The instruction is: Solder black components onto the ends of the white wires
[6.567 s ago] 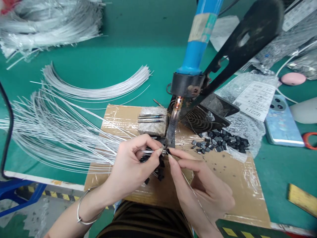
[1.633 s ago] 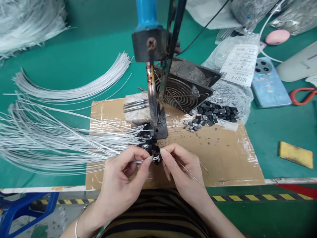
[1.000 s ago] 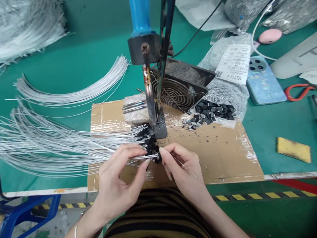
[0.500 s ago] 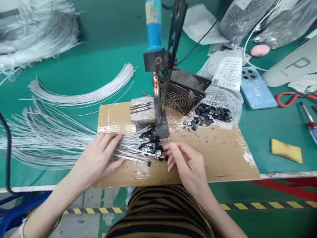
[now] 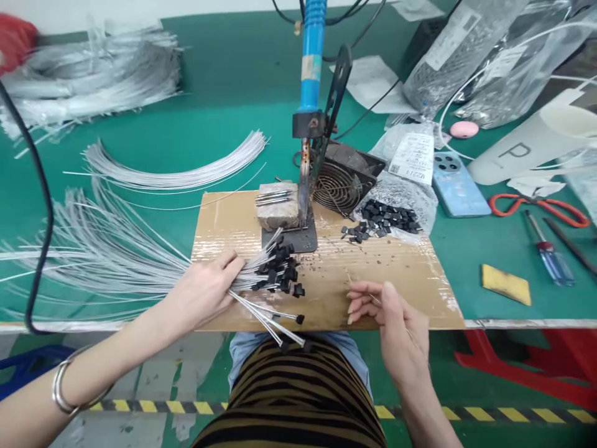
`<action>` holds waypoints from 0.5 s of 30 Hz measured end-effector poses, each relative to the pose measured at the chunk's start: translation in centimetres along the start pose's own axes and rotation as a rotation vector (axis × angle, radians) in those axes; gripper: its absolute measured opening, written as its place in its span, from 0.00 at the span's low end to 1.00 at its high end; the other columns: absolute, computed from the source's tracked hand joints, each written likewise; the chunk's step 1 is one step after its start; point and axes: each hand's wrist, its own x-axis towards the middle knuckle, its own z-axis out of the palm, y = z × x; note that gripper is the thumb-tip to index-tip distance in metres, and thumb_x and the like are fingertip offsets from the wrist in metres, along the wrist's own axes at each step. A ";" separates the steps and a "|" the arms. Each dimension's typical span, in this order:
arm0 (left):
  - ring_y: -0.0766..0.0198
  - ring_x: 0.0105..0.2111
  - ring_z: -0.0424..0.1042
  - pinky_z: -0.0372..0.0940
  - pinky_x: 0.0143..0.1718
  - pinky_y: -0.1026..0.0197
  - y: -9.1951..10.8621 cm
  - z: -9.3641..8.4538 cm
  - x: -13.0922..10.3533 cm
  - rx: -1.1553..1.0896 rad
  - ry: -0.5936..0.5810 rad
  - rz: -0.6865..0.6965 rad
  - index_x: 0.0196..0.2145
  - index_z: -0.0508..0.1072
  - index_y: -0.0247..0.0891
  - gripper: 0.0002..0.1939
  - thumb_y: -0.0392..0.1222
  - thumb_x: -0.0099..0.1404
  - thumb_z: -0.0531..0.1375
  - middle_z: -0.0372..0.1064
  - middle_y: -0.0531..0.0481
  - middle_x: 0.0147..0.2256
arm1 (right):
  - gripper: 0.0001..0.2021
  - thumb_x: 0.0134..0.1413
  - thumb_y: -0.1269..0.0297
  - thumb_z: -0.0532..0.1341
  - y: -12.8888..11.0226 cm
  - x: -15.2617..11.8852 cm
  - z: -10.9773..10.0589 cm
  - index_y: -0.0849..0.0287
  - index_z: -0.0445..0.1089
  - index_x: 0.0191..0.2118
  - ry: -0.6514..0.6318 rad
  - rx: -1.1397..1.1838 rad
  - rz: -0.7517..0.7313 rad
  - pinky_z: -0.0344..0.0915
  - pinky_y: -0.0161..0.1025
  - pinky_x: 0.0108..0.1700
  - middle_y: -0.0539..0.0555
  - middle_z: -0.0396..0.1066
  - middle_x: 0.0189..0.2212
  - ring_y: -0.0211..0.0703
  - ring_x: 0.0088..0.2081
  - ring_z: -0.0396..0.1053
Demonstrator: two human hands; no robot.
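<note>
The green desk [image 5: 196,124] carries a taped cardboard sheet [image 5: 396,280] at its near edge, and across the left of both lies a wide fan of thin silvery wires [image 5: 93,261], their long axis running left to right, with their black-capped ends [image 5: 280,274] bunched on the cardboard just in front of the upright blue-handled soldering iron [image 5: 310,74]. The left hand [image 5: 205,292] lies on that bundle with its grip closed loosely over the wires just left of the caps, so it is by far the nearer hand; a few capped wires splay past it over the near desk edge toward the striped shirt. The right hand [image 5: 396,317] hovers at the near edge, well right of the caps, fingers curled and pinching a fine strand of wire. Between the two hands the cardboard is bare. A loose heap of black caps [image 5: 387,218] sits further back on the right, beside the small fan [image 5: 338,183].
</note>
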 end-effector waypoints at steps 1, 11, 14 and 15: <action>0.47 0.32 0.81 0.69 0.31 0.54 -0.1 0.0 -0.5 -0.028 0.009 -0.011 0.43 0.73 0.34 0.13 0.28 0.66 0.52 0.79 0.38 0.39 | 0.28 0.68 0.37 0.62 -0.1 -0.2 -0.1 0.60 0.83 0.39 0.015 0.002 0.006 0.74 0.34 0.28 0.56 0.79 0.30 0.40 0.27 0.74; 0.63 0.23 0.66 0.56 0.28 0.64 -0.4 -2.5 -4.9 -0.513 0.214 -0.127 0.31 0.63 0.42 0.07 0.36 0.68 0.51 0.69 0.53 0.24 | 0.25 0.71 0.46 0.61 -1.4 -0.9 0.1 0.51 0.71 0.66 -0.416 0.272 0.185 0.79 0.42 0.31 0.62 0.83 0.47 0.48 0.34 0.81; 0.64 0.23 0.65 0.53 0.27 0.64 0.1 -2.4 -5.1 -0.573 0.203 -0.106 0.28 0.63 0.42 0.07 0.38 0.64 0.56 0.65 0.54 0.22 | 0.26 0.74 0.43 0.54 -1.8 -1.3 0.3 0.54 0.78 0.60 -0.631 0.100 -0.016 0.83 0.50 0.46 0.65 0.82 0.52 0.58 0.49 0.83; 0.64 0.22 0.63 0.52 0.27 0.64 0.3 -2.3 -5.0 -0.596 0.196 -0.097 0.27 0.62 0.42 0.07 0.37 0.63 0.57 0.64 0.55 0.22 | 0.28 0.73 0.41 0.54 -2.0 -1.5 0.6 0.54 0.75 0.63 -0.598 0.004 -0.203 0.81 0.54 0.53 0.65 0.79 0.59 0.61 0.56 0.80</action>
